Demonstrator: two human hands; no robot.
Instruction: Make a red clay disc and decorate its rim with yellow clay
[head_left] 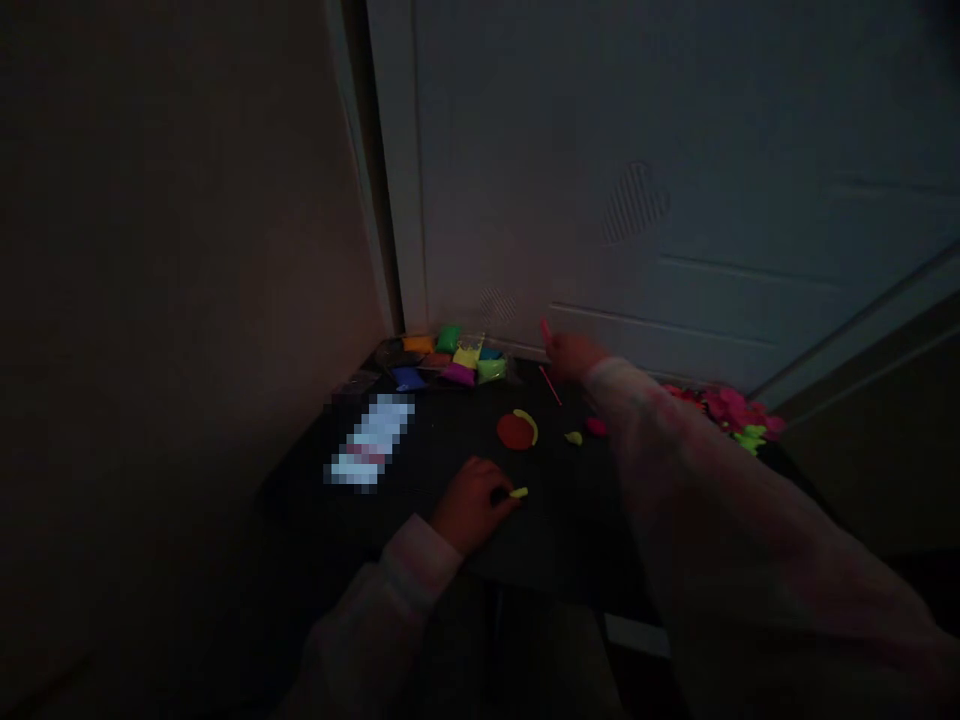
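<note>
Low over the dark table, my left hand (pixel 472 505) pinches a short yellow clay roll (pixel 519 493) between thumb and fingertips. At the table's far side, my right hand (pixel 574 356) is closed on a pink stick-like tool (pixel 545 328), its kind too dim to tell. Just below it lies a thin pink stick (pixel 550 385). Between the hands sits a flat orange-red clay disc (pixel 514 432), with a curved yellow strip (pixel 529 424) along its upper right edge. A small yellow clay lump (pixel 574 438) and a pink lump (pixel 596 427) lie to the right, near my right sleeve.
Several colourful clay packets (pixel 461 372) lie at the back left. A bright, pixelated rectangle (pixel 373 440) lies on the left of the black table (pixel 442 420). Pink and green pieces (pixel 731 408) are heaped at the right. A pale door (pixel 525 200) stands close behind.
</note>
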